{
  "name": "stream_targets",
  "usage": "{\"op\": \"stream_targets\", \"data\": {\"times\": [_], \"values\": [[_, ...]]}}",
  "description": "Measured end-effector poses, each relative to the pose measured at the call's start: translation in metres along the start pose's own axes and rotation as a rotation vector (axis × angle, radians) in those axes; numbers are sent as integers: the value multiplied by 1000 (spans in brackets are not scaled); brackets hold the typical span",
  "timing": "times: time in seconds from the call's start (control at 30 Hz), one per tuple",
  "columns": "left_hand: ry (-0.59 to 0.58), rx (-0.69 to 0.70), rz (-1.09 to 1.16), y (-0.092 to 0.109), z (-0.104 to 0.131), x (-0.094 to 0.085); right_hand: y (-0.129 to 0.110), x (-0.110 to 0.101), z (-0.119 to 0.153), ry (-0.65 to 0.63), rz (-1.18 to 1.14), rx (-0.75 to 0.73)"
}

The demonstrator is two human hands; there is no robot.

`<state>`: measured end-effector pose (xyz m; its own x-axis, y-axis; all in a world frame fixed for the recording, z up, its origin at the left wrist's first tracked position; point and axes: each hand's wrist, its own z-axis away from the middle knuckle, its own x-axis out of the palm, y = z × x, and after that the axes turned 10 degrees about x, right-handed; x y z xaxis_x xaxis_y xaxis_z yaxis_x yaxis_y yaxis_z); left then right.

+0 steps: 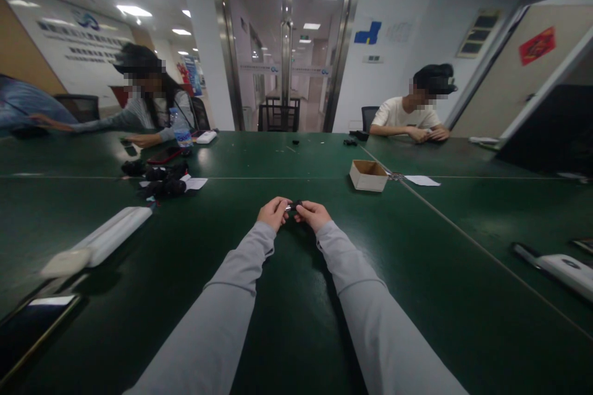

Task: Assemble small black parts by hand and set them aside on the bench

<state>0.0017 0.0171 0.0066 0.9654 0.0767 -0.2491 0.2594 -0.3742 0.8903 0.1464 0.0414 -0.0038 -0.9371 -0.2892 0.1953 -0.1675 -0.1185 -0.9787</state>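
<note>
A small black piece with a shiny silver part (291, 205) is held between my two hands, above the green table (287, 296). My left hand (273, 212) pinches its silver end from the left. From the right, my right hand (314, 215) grips the black end with thumb and fingers. Both hands are closed and almost meet at the fingertips. The piece is too small, and too covered by the fingers, to tell its exact kind.
An open cardboard box (369, 176) stands right of my hands. Black items (167, 180) lie in a heap at left, near a water bottle (181, 129). A white case (118, 231) and a phone (37, 327) lie nearer. Other people sit across the table.
</note>
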Motion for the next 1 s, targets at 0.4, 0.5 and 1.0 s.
{"op": "stream_targets", "data": {"times": [0.4,0.5,1.0], "values": [[20,-4,38,0,1,2,-1,3,1,33,8,24],[17,-6,92,1,1,2,-2,3,1,46,4,28],[46,30,120,2,3,2,1,1,0,68,-50,15]]}}
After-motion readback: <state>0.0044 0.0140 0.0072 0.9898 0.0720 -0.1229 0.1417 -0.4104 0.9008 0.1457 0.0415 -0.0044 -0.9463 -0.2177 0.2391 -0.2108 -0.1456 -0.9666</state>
